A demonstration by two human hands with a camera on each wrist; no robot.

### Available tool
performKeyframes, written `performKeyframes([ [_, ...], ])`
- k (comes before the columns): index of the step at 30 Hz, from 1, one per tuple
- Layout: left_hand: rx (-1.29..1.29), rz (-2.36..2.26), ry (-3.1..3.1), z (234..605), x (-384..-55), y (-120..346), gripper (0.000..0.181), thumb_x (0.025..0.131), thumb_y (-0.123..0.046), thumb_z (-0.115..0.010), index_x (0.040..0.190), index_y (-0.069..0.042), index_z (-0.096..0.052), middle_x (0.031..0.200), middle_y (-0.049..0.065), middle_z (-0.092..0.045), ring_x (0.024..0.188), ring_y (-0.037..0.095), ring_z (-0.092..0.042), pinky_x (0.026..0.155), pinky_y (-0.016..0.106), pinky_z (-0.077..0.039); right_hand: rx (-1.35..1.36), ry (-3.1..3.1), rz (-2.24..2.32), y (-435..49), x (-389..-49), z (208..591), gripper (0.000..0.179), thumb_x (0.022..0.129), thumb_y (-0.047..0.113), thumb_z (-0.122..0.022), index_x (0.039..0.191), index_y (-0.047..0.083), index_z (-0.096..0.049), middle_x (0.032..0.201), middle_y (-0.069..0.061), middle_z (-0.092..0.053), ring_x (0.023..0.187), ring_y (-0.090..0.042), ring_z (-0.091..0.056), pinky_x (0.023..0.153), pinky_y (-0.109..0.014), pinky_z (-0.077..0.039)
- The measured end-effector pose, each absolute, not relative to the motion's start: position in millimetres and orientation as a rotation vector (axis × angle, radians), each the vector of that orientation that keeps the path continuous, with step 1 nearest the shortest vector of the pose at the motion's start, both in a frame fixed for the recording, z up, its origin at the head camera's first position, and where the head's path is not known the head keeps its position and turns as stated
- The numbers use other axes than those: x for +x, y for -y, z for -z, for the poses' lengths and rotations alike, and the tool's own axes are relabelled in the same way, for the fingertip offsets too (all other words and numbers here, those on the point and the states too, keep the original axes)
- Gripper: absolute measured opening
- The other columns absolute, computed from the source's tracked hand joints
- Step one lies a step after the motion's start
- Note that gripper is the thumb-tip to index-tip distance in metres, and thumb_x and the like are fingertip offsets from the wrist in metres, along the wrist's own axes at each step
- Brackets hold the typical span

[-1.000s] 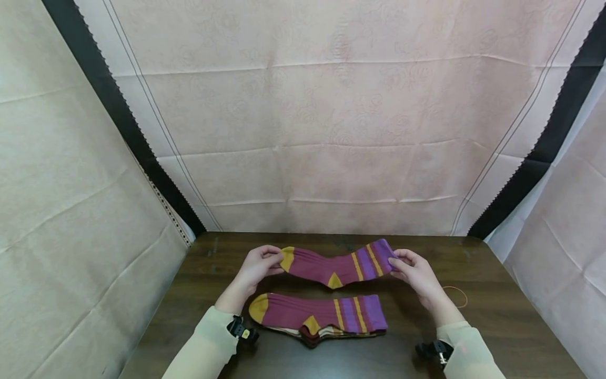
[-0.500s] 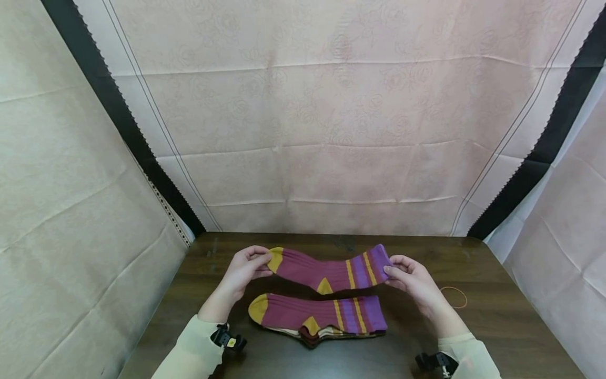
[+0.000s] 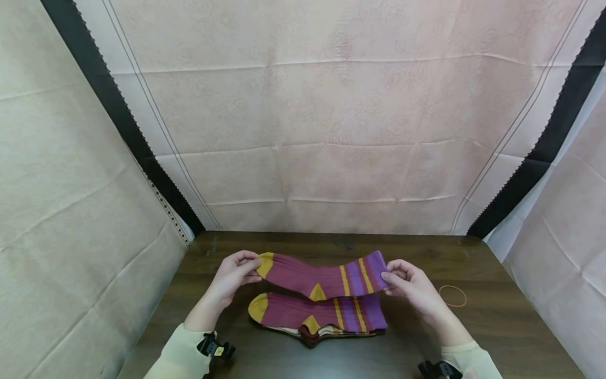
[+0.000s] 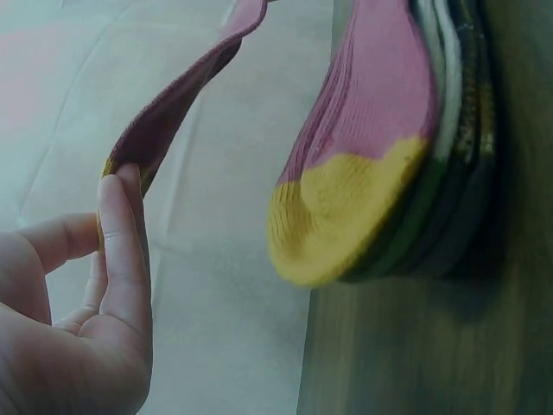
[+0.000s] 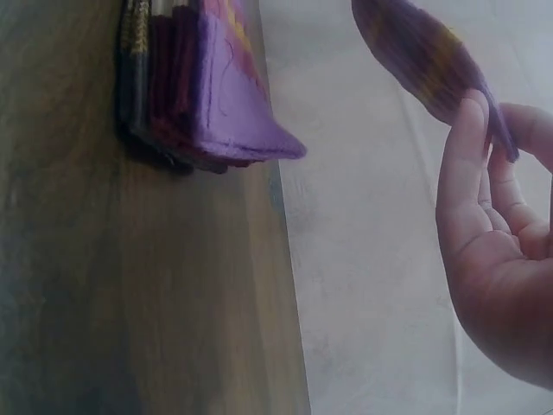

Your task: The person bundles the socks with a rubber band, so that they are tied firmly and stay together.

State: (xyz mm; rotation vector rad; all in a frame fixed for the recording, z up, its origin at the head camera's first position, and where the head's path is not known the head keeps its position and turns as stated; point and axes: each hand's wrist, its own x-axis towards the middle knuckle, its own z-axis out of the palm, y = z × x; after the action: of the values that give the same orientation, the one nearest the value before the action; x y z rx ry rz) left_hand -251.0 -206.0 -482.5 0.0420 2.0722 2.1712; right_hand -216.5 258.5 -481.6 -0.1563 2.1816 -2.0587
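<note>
A maroon sock with yellow toe and heel and a purple striped cuff is stretched between both hands, raised above the table. My left hand pinches its yellow toe between thumb and fingers. At the other end, my right hand pinches the purple cuff. Just below lies a stack of socks, topped by a matching maroon sock with its toe to the left. In the left wrist view, white, green and dark socks show beneath that top one. The held sock's heel overlaps the stack's upper edge in the head view.
A thin tan rubber band lies on the dark wooden table right of the right hand. Pale cloth hangs behind the table and along both sides. Each wrist wears a black camera mount.
Both hands have brought the held sock toward the person and somewhat left, so it now overlaps the stack's top edge. The stack and rubber band stay put.
</note>
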Motion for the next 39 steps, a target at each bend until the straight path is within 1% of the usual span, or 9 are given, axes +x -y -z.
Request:
performKeyframes([
  [2,0.048,-2.168,-2.079,482.5,-249.4,207.7,0.028,0.104,-0.009,-0.071,0.123,0.009,-0.061,0.098,0.012,-0.072,0.079,0.019,-0.072,0.083,0.041,-0.065,-0.167,-2.187,2.043,-258.3,-213.9,481.1,0.025,0.104,0.012,-0.073,0.116,-0.002,-0.056,0.094,-0.006,-0.070,0.084,-0.019,-0.072,0.080,-0.037,-0.065],
  [5,0.043,-2.160,-2.087,482.7,-246.8,210.3,0.027,0.105,-0.009,-0.070,0.123,0.009,-0.061,0.098,0.013,-0.072,0.080,0.019,-0.072,0.080,0.037,-0.065,-0.200,-2.198,2.019,-258.0,-210.5,480.9,0.028,0.103,0.011,-0.074,0.117,-0.004,-0.055,0.093,-0.007,-0.070,0.084,-0.020,-0.072,0.079,-0.038,-0.065],
  [8,0.034,-2.141,-2.105,482.8,-243.7,212.7,0.026,0.105,-0.009,-0.069,0.123,0.008,-0.062,0.099,0.013,-0.072,0.080,0.020,-0.073,0.079,0.035,-0.065,-0.220,-2.205,1.998,-258.4,-206.9,480.7,0.029,0.102,0.011,-0.074,0.117,-0.005,-0.055,0.092,-0.007,-0.069,0.084,-0.020,-0.072,0.078,-0.038,-0.065],
  [15,0.027,-2.110,-2.101,483.0,-234.7,216.8,0.023,0.105,-0.009,-0.069,0.121,0.006,-0.062,0.102,0.013,-0.073,0.084,0.022,-0.074,0.081,0.037,-0.065,-0.232,-2.190,1.963,-262.4,-198.6,482.2,0.027,0.103,0.010,-0.072,0.115,-0.005,-0.053,0.089,-0.004,-0.067,0.078,-0.016,-0.070,0.070,-0.032,-0.063],
  [23,0.049,-2.062,-2.094,489.4,-221.1,222.1,0.027,0.106,-0.012,-0.069,0.123,0.007,-0.060,0.104,0.014,-0.073,0.086,0.023,-0.075,0.079,0.033,-0.065,-0.313,-2.122,1.933,-264.2,-192.0,486.2,0.028,0.103,0.010,-0.070,0.117,-0.007,-0.051,0.087,-0.004,-0.066,0.076,-0.015,-0.069,0.069,-0.029,-0.062],
  [31,0.034,-2.091,-2.065,494.3,-214.9,221.6,0.024,0.104,-0.008,-0.070,0.120,0.008,-0.061,0.100,0.012,-0.073,0.083,0.022,-0.075,0.077,0.033,-0.065,-0.312,-2.094,1.918,-265.8,-189.8,491.5,0.024,0.102,0.009,-0.070,0.114,-0.004,-0.054,0.086,-0.003,-0.066,0.074,-0.014,-0.068,0.068,-0.028,-0.062],
  [39,0.049,-2.075,-2.068,492.0,-210.7,222.3,0.025,0.104,-0.010,-0.071,0.120,0.007,-0.062,0.101,0.013,-0.073,0.084,0.023,-0.075,0.078,0.033,-0.065,-0.366,-2.063,1.913,-266.8,-188.2,490.8,0.021,0.102,0.008,-0.069,0.112,-0.002,-0.054,0.085,-0.002,-0.066,0.073,-0.012,-0.067,0.066,-0.027,-0.061],
])
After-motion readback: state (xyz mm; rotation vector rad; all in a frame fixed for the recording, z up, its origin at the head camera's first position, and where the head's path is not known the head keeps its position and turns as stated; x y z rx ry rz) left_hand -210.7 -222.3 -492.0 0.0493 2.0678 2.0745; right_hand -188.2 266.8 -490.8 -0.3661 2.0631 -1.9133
